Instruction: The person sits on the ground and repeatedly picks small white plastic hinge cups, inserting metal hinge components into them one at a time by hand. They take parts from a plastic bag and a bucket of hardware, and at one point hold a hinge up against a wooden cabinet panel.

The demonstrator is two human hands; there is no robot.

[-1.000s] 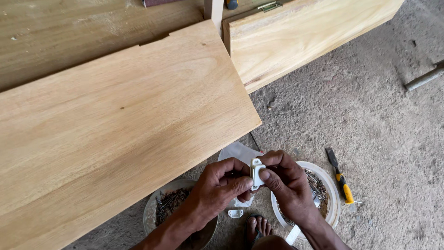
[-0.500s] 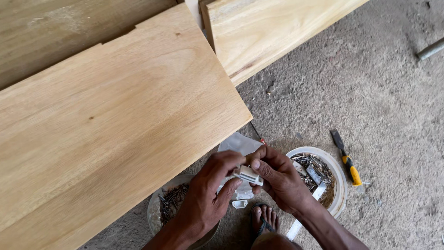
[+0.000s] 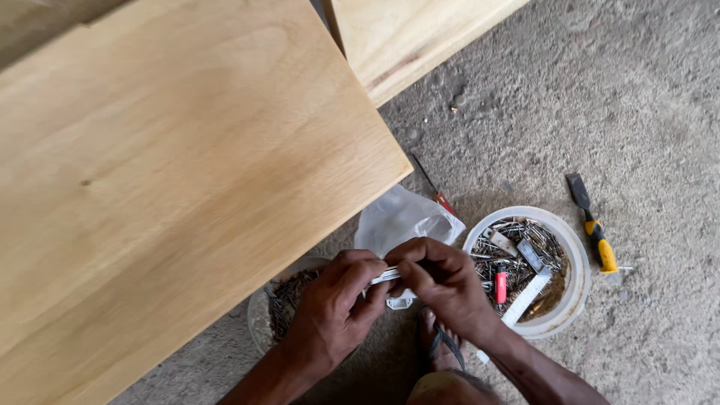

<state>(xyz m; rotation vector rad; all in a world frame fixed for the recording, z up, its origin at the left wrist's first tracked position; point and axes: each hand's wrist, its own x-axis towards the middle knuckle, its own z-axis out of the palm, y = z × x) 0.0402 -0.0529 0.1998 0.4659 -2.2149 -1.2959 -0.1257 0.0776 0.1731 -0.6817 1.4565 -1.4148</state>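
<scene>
The small metal fitting (image 3: 386, 275) sits pinched between the two hands, low in the view, just left of the white tub (image 3: 577, 255), which serves as the landmark here. The left hand (image 3: 330, 311) closes its fingertips on one end of the fitting; the right hand (image 3: 446, 281) closes thumb and forefinger on the other end. Most of the fitting is covered by the fingers, so its exact kind cannot be told.

Judged from the grip, work on so small a part goes best with both hands held close together and the part kept low over the floor, so that a dropped piece lands near the tub and not in the grit.

Count, outward from the fitting:
- One metal fitting in the hands, and one pale small piece (image 3: 400, 302) directly below it.
- One crumpled plastic bag (image 3: 401, 217), left of the tub and touching the hands from above.
- One white tub of mixed hardware, holding one red-handled item (image 3: 500, 285).
- One second round container of dark nails (image 3: 281, 300), farther left of the tub, partly under the left hand.
- One yellow-handled chisel (image 3: 592, 225), just right of the tub.
- One thin red-handled tool (image 3: 433, 185), above and left of the tub.
- Two pale wooden boards: the large one (image 3: 172, 172) far left of the tub, the other (image 3: 412, 34) above.
- One sandalled foot (image 3: 439, 341) on the concrete floor (image 3: 637, 112).
</scene>
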